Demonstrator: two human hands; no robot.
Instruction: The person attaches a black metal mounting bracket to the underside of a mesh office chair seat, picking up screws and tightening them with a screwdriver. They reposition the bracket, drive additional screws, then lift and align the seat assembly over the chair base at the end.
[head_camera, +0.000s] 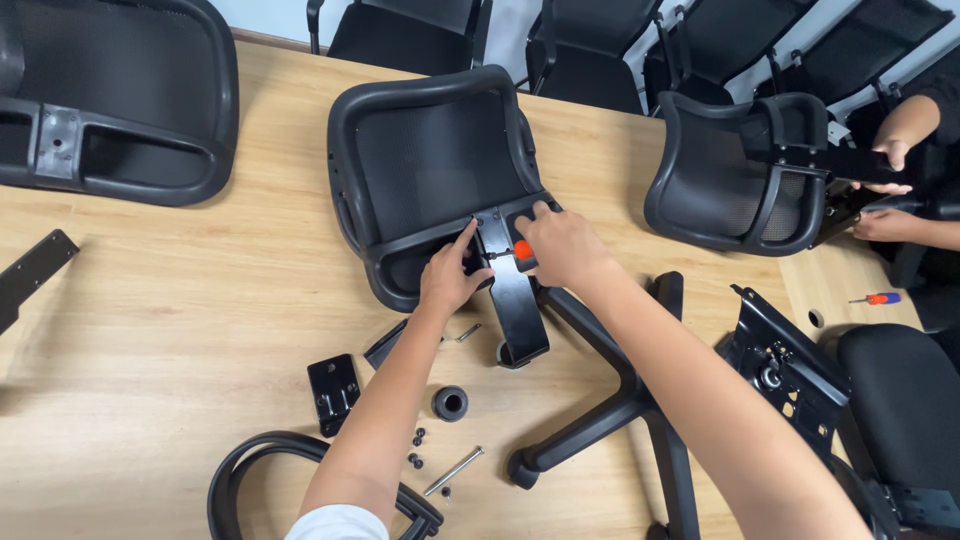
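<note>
Pressing hands (505, 262) on black bracket (515, 295), mesh chair back (430, 160), wooden table (200, 300)

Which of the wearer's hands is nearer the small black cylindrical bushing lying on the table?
Left. The left hand rests on the chair back's bracket, just above the bushing. The right hand, holding an orange-handled tool, sits further up and right.

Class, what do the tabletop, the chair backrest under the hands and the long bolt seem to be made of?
Tabletop: pale wood or wood-look laminate, matte, visible grain. Backrest: black moulded plastic frame with dark woven mesh inside, by its fine weave. Long bolt: likely steel, silvery and shiny.
</note>
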